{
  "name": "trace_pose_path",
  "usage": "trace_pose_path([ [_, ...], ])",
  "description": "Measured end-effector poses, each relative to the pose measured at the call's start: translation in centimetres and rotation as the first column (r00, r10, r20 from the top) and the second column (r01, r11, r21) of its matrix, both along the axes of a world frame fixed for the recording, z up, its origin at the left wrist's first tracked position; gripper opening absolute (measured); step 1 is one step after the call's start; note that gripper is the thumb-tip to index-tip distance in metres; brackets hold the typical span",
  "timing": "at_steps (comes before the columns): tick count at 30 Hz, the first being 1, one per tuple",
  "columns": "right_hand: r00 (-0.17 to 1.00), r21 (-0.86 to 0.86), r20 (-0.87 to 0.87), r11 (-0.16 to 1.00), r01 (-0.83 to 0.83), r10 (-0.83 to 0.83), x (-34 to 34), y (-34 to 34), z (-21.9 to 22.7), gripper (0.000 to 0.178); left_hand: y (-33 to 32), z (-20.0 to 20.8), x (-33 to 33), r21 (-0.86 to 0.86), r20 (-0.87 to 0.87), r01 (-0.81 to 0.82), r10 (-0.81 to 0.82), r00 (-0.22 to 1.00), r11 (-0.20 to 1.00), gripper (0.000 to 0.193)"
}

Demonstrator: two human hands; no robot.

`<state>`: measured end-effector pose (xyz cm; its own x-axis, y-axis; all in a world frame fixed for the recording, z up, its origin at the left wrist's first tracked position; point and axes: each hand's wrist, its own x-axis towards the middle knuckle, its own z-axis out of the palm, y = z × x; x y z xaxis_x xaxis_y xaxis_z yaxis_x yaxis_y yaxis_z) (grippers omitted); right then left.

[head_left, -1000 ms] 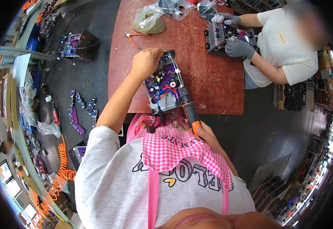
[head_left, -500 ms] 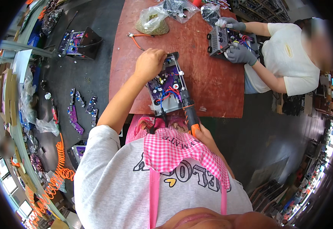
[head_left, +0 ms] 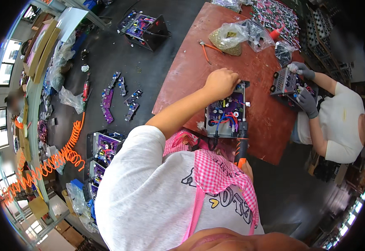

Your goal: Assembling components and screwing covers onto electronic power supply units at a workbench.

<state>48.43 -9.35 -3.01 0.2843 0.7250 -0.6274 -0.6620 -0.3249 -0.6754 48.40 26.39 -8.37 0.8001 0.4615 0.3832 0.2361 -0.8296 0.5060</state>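
An electronic chassis (head_left: 211, 125) with a purple circuit board, metal sides and red and blue wires rests at the near edge of the red-brown table, close to my body. My left hand (head_left: 223, 82) is closed over its far end, fingers curled at the far right corner. In my right hand (head_left: 247, 168) is a black and orange electric screwdriver (head_left: 241, 144), pointing away from me. Its tip lies along the chassis's right side; whether it touches a screw I cannot make out. The screwdriver and pink checked apron partly hide my right hand.
Across the table (head_left: 191, 79), a gloved co-worker's hands (head_left: 307, 102) hold a grey metal unit (head_left: 283, 81). Orange-handled pliers (head_left: 207, 49) and a bag of small brass-coloured parts (head_left: 228, 42) lie at the far side. Leftward are purple circuit boards (head_left: 107, 104) and a coiled orange hose (head_left: 71, 142).
My view has swung left, so the table, chassis and co-worker appear farther right and lower. My left hand stays on the chassis and my right hand keeps the electric screwdriver at its right side.
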Motion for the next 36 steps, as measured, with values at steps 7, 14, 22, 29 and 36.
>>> trace_pose_path([
  [7,0.998,-0.058,0.059,0.998,-0.001,0.005,-0.1,-0.5,-0.2,0.073,1.3,0.4,-1.3,-0.135,0.202,0.051,-0.023,0.979,0.989,0.017],
  [14,0.994,-0.107,0.111,0.994,0.033,-0.021,0.1,-0.4,-0.1,0.074,13.1,-11.2,-14.5,-0.388,-0.02,-0.634,0.682,0.731,0.669,0.022],
  [22,0.995,-0.159,0.098,0.987,0.02,-0.005,0.2,-1.7,-0.7,0.087,19.3,-19.7,-28.3,-0.171,-0.389,-0.953,0.872,0.297,0.248,0.022],
  [29,0.983,-0.253,0.173,0.963,0.097,-0.054,-0.9,-2.3,-1.0,0.09,20.2,-20.7,-27.4,-0.061,-0.323,-0.876,0.821,0.471,0.478,0.02],
  [36,0.824,-0.475,0.522,0.878,0.065,0.222,-2.4,3.5,3.9,0.069,19.6,-19.9,-26.3,-0.043,-0.159,-0.91,0.896,0.414,0.413,0.021],
])
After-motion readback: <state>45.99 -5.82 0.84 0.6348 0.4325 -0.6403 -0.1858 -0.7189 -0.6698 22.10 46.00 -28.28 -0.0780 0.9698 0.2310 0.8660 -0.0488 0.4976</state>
